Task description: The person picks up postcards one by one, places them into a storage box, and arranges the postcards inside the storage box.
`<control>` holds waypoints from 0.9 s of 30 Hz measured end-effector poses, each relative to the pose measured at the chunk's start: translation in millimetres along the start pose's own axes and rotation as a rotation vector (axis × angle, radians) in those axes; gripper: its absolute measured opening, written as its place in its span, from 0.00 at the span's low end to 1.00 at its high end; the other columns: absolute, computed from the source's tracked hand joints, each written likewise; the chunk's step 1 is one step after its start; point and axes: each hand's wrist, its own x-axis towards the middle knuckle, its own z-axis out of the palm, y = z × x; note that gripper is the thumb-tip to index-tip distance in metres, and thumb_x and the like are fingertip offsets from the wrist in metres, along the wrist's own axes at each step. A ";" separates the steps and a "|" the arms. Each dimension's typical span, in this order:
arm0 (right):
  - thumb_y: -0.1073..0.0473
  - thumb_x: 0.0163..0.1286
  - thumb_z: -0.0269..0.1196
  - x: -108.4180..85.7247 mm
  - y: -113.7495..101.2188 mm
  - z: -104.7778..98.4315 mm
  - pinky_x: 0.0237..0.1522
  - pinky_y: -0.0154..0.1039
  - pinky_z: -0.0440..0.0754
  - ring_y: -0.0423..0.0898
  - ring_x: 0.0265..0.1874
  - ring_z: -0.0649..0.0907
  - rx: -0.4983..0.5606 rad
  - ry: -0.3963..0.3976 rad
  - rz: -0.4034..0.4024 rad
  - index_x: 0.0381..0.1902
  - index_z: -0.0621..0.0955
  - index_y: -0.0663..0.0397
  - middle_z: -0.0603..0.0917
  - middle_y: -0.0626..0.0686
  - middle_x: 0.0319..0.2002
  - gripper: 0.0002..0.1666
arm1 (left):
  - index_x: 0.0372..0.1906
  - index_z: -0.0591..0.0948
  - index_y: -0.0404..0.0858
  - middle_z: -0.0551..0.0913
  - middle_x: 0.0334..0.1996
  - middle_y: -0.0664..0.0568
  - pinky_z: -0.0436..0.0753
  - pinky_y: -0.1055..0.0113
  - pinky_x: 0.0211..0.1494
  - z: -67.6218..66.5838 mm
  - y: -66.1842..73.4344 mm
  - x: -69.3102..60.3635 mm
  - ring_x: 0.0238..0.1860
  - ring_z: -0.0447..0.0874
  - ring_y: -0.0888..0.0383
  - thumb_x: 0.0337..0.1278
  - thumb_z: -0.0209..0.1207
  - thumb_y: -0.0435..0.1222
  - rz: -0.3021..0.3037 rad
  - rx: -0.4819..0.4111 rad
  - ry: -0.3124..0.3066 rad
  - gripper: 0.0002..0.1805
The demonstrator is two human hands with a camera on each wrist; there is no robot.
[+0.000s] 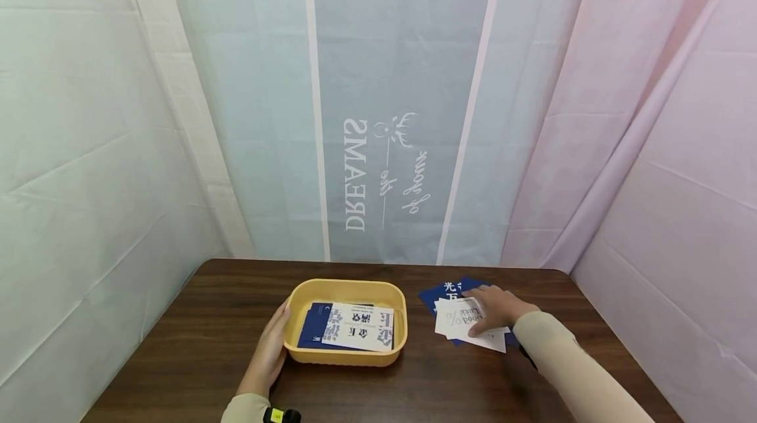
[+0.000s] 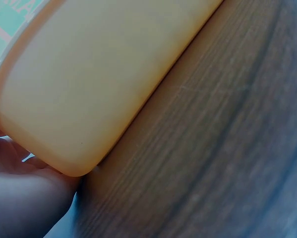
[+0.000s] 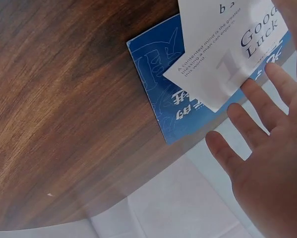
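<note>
On the brown table, a yellow plastic basin [image 1: 347,358] stands upright in the head view. Inside it lie a white card [image 1: 357,328] with dark characters and some blue cards [image 1: 310,330]. My left hand [image 1: 272,344] touches the basin's left outer wall; in the left wrist view it is partly cut off. To the right, my right hand [image 1: 497,308] is over white "Good Luck" cards [image 1: 458,321], which overlap blue cards [image 1: 434,295] with white characters. The right wrist view shows its fingers spread beside the cards [image 3: 222,59], the thumb over the top white one.
The dark wood table [image 1: 426,390] has rounded far corners. Behind it hangs a pale blue curtain [image 1: 402,48] with white lettering, and light fabric [image 1: 680,245] encloses both sides. A black band with a yellow-green label [image 1: 276,415] is on the left wrist.
</note>
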 end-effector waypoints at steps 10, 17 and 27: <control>0.37 0.45 0.80 8.3 8.1 0.4 0.39 0.50 0.76 0.47 0.37 0.72 -0.047 0.110 0.029 0.55 0.82 0.42 0.73 0.49 0.41 0.40 | 0.80 0.47 0.34 0.44 0.79 0.38 0.45 0.43 0.77 0.1 1.9 -1.2 0.78 0.41 0.41 0.83 0.36 0.47 -0.019 0.010 0.010 0.33; 0.39 0.49 0.79 9.7 10.4 0.5 0.46 0.58 0.77 0.51 0.43 0.76 -0.043 0.108 0.042 0.54 0.82 0.41 0.78 0.50 0.44 0.35 | 0.80 0.47 0.33 0.44 0.79 0.38 0.44 0.44 0.77 0.5 1.8 -0.9 0.78 0.41 0.41 0.83 0.35 0.46 -0.005 -0.003 0.000 0.33; 0.65 0.71 0.61 10.4 6.6 -9.0 0.50 0.59 0.77 0.51 0.42 0.79 0.103 0.158 0.041 0.49 0.83 0.49 0.84 0.54 0.46 0.11 | 0.80 0.46 0.33 0.44 0.79 0.37 0.44 0.44 0.77 0.1 1.7 -1.1 0.78 0.41 0.41 0.83 0.35 0.47 -0.010 0.006 -0.002 0.34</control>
